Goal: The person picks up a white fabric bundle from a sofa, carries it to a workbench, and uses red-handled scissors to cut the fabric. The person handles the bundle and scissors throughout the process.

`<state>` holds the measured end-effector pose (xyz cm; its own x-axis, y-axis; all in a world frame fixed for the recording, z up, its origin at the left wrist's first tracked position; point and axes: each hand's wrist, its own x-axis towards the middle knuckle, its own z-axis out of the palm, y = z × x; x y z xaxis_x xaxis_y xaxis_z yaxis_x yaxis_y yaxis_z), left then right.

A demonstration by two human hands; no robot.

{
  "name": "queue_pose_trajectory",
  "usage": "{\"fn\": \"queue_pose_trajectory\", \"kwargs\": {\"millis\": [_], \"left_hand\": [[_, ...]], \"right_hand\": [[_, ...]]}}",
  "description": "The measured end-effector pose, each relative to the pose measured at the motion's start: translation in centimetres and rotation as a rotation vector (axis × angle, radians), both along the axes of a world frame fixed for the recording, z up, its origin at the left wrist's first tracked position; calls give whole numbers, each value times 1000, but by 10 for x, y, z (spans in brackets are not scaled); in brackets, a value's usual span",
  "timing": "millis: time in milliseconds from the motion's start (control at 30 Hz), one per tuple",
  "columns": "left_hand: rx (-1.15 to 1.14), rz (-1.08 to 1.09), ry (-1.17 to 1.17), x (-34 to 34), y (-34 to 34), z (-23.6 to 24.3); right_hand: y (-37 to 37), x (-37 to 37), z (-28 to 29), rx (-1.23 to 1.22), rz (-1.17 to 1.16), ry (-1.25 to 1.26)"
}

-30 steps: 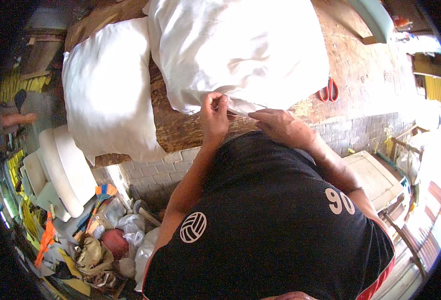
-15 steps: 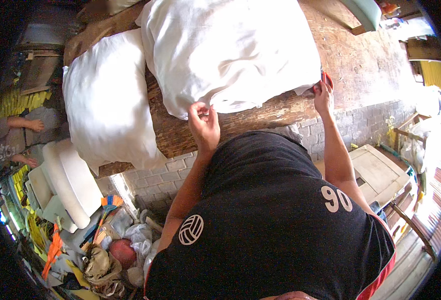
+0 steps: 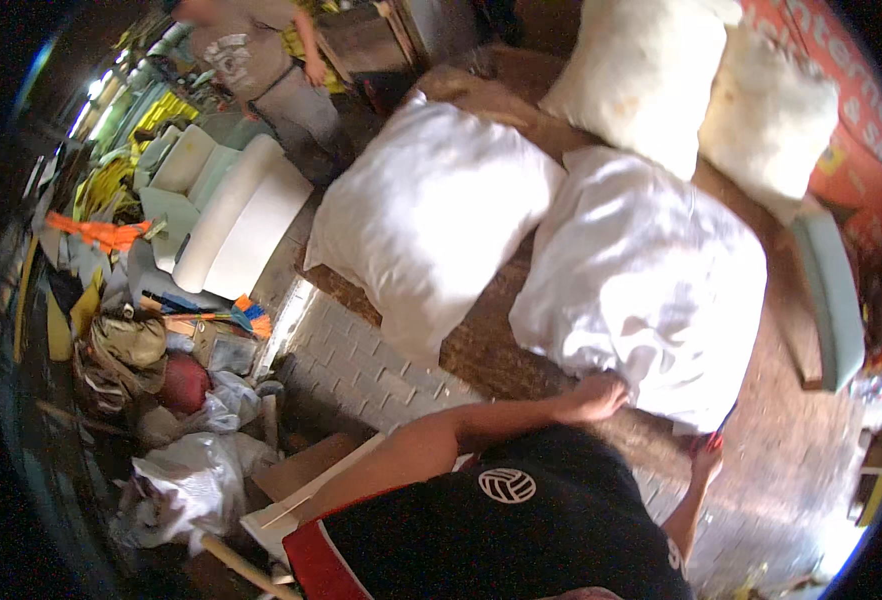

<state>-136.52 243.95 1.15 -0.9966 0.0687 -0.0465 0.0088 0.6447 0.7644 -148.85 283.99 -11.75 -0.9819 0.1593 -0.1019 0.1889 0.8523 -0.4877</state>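
A plump white pillow (image 3: 661, 280) lies on the worn wooden table, its near edge creased. My left hand (image 3: 597, 398) is closed at that edge, fingers bunched against the cloth; motion blurs the fingertips. By the pillow's near right corner, my right hand (image 3: 703, 464) is closed around red-handled scissors (image 3: 713, 440), whose blades I cannot make out. Another white pillow (image 3: 426, 220) lies to the left, with one corner hanging over the table's edge.
Two cream pillows (image 3: 651, 75) rest at the table's far side, near a red printed banner (image 3: 866, 130). A pale green padded piece (image 3: 829, 300) stands at right. Leftward are a white padded seat (image 3: 246, 215), a person (image 3: 261, 60), a broom (image 3: 246, 316) and plastic bags (image 3: 196, 480).
My view has swung left, bringing the far pillows, banner and standing person into sight. Both hands stay at the same pillow's near edge, the right one still holding the scissors.
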Motion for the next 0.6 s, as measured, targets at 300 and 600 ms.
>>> {"fn": "queue_pose_trajectory", "kwargs": {"millis": [300,600], "left_hand": [[-205,-91,264,4,24,46],[-63,-73,305,-22,47,56]], "right_hand": [[32,53,-2,-821,-257,4],[-114,75,96,-1129,-233,-193]]}}
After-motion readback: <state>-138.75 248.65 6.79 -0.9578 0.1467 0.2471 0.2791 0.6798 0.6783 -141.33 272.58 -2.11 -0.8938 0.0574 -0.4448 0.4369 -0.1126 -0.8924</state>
